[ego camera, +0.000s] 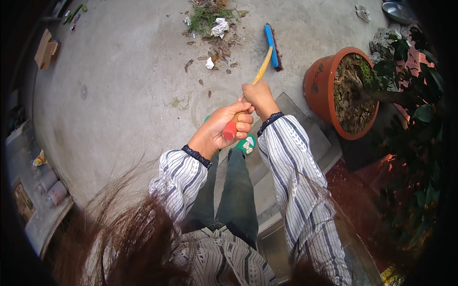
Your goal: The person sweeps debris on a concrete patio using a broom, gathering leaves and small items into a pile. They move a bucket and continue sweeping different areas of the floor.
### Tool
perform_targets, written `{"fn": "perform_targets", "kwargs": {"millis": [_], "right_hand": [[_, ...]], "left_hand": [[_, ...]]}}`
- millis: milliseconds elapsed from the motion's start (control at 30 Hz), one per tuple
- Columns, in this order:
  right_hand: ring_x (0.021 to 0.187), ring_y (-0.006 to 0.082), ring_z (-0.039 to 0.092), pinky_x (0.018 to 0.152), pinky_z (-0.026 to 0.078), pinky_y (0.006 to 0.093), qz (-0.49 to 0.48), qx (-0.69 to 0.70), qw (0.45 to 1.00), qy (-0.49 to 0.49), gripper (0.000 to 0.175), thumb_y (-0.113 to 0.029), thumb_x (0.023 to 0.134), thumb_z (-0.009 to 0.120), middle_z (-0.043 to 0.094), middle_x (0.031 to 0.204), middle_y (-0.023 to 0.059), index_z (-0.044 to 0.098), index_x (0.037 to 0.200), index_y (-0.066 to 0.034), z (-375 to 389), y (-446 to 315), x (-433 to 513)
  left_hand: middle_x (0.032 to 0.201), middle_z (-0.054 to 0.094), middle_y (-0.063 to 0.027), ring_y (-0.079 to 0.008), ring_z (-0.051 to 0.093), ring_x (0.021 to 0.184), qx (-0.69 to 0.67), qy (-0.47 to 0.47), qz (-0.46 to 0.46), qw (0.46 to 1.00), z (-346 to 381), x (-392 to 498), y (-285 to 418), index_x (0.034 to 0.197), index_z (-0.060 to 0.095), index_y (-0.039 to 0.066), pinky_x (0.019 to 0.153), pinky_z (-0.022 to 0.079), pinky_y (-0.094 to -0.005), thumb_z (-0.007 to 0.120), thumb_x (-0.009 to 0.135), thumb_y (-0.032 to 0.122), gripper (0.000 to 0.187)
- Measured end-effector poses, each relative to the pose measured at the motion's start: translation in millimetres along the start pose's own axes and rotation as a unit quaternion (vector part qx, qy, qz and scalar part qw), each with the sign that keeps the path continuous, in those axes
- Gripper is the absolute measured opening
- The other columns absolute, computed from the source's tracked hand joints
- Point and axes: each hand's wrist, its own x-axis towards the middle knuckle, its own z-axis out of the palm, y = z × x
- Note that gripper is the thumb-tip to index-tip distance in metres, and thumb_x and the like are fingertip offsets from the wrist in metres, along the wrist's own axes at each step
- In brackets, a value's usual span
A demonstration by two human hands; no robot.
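Both of my hands grip the handle of a push broom (264,66) with a yellow wood-patterned shaft. My left hand (225,123) is wrapped around the end of the handle, where a red cap (229,131) pokes out. Further down the shaft, touching or almost touching it, my right hand (260,97) is closed. The blue broom head (271,44) with dark bristles rests on the concrete floor (128,89). To its left lies a pile of grass clippings (205,21) and dry leaves (222,48), with crumpled white paper (219,28) on it and a smaller white scrap (209,63) nearer me.
A large terracotta pot (322,85) holding a leafy plant (425,111) stands close on my right. Beside my feet is a concrete step (311,139). An open cardboard box (45,50) sits far left; a metal basin (398,12) is at the back right.
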Motion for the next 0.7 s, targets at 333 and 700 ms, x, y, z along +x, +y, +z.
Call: {"fn": "perform_targets", "kwargs": {"millis": [333,700], "right_hand": [[0.039,0.0053,0.038,0.035,0.034,0.0197,-0.006,0.102,0.989,-0.108,0.057,-0.005,0.083,0.047,0.043,0.06,0.0003,0.022,0.134,-0.0079,23.0,-1.8,-151.3],[0.037,0.0043,0.032,0.035,0.032,0.0189,0.296,0.022,0.88,-0.37,0.059,-0.003,0.082,0.044,0.04,0.063,-0.0007,0.021,0.135,-0.0148,12.1,-16.7,-230.9]], "left_hand": [[0.081,0.053,-0.0072,-0.0165,0.055,0.073,0.311,-0.044,0.079,0.946,-37.1,-81.3,-99.8,0.102,0.039,0.004,0.066,0.045,-0.028,0.033,0.092,0.023,0.023],[0.093,0.051,-0.0136,-0.0243,0.055,0.088,-0.079,0.129,0.201,0.968,-104.8,-108.7,-100.2,0.108,0.034,0.002,0.079,0.045,-0.0336,0.04,0.087,0.046,0.049]]}}
